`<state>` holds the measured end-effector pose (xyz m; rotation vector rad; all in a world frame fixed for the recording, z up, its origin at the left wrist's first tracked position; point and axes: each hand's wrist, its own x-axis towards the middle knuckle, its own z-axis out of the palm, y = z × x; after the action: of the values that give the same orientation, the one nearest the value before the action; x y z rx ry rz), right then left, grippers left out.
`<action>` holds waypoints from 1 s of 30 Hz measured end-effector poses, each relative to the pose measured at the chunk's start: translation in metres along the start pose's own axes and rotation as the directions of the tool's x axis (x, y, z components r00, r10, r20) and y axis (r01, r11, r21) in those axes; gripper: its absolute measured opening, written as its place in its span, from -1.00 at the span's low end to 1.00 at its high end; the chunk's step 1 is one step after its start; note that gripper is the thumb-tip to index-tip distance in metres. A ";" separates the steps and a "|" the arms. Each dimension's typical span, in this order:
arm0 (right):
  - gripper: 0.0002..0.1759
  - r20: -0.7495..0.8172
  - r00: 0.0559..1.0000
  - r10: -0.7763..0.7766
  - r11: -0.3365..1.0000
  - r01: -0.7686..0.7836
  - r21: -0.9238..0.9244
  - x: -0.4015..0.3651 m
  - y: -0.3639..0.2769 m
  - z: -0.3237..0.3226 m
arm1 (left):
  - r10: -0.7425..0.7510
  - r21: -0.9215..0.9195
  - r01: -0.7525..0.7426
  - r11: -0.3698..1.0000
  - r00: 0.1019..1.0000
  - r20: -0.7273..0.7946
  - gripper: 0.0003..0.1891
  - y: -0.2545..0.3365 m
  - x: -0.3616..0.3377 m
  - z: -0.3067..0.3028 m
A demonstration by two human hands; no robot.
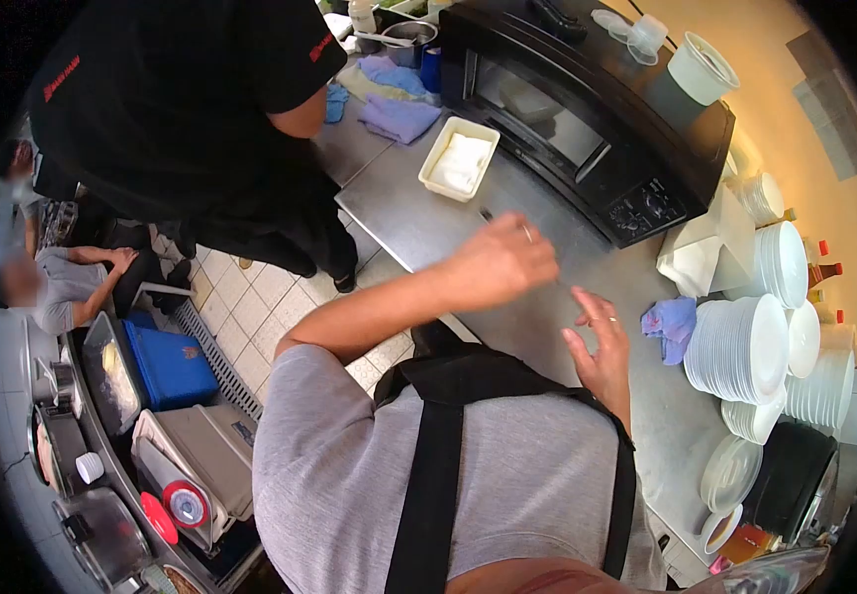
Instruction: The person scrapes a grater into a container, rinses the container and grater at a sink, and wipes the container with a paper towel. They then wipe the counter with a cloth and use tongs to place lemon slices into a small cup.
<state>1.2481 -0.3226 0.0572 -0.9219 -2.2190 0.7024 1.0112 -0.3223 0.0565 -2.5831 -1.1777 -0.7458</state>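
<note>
My left hand (pixel 509 259) is closed in a fist over the steel counter (pixel 403 218), with a ring on one finger. A thin tool with a dark end (pixel 487 214) pokes out of its top; most of the tool is hidden by the fingers, so I cannot tell its kind. Just below and to the right, my right hand (pixel 604 342) has thumb and fingers apart, its fingertips close to the tool's thin lower end. Above my left hand stands a cream rectangular tub (pixel 432 178) with something white inside.
A black oven (pixel 636 168) stands behind the tub. Stacks of white plates (pixel 740 348) and a purple cloth (pixel 673 325) are on the right. More cloths (pixel 399 114) lie at the back. A person in black (pixel 181 119) stands left; another person (pixel 82 272) sits farther off.
</note>
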 end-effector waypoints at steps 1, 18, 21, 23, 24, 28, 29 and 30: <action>-0.61 -0.088 0.996 0.006 0.994 0.003 0.110 0.004 -0.003 -0.001 | -0.034 0.026 0.039 0.999 0.987 -0.156 -0.81 -0.023 0.003 -0.009; -0.46 -0.059 0.929 0.365 0.821 -0.351 -0.451 -0.023 0.084 0.065 | -0.625 -0.344 0.776 0.528 0.081 -0.776 -0.65 -0.416 0.025 0.027; -0.46 -0.062 0.918 0.391 0.797 -0.371 -0.477 -0.022 0.086 0.069 | -0.897 -0.533 0.799 0.278 0.018 -0.442 -0.55 -0.449 0.010 0.058; -0.49 -0.058 0.908 0.415 0.794 -0.393 -0.464 -0.015 0.081 0.067 | -0.939 -0.556 0.780 0.287 0.115 -0.323 -0.40 -0.466 -0.006 0.072; -0.49 -0.063 0.910 0.409 0.794 -0.389 -0.467 -0.014 0.081 0.068 | -0.930 -0.542 0.786 0.298 0.111 -0.350 -0.38 -0.464 -0.010 0.073; -0.50 -0.068 0.911 0.408 0.794 -0.390 -0.466 -0.010 0.081 0.066 | -0.740 -0.350 0.771 0.532 0.223 -0.635 -0.45 -0.427 -0.036 0.074; -0.51 -0.064 0.910 0.410 0.796 -0.391 -0.463 -0.009 0.080 0.065 | -0.685 -0.257 0.797 0.546 0.249 -0.684 -0.47 -0.404 -0.041 0.064; -0.52 -0.060 0.906 0.418 0.789 -0.396 -0.469 -0.008 0.080 0.065 | -0.713 -0.252 0.796 0.550 0.291 -0.638 -0.55 -0.397 -0.059 0.067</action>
<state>1.2398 -0.2949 -0.0420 -1.6855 -2.2968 0.3569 0.7046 -0.0722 -0.0402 -1.1881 -2.0261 -1.5651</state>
